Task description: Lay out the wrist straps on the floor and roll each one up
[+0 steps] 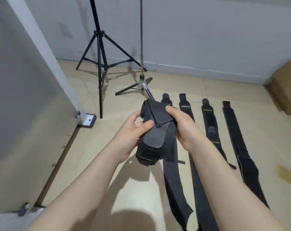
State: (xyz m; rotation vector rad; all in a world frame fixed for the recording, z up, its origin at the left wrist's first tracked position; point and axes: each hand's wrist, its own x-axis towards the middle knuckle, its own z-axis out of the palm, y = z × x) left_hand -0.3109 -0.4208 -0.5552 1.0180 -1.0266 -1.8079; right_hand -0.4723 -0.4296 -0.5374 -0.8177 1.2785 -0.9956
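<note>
Four wrist straps (209,127) lie flat and unrolled, side by side on the floor (84,147). A fifth, bundled strap (155,135) is held above it, left hand (133,135) and right hand (183,127) fingers curled around it. All rolling seems left to do.

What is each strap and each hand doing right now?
Bundle: rolled up, held in the air by both hands.
Left hand: grips the bundle, thumb on top.
Right hand: grips the bundle's other side.
First strap: flat on the floor, unrolled.
Second strap: flat, unrolled.
Third strap: flat, unrolled.
Fourth strap: flat, unrolled.
Tripod: standing, legs spread.
</note>
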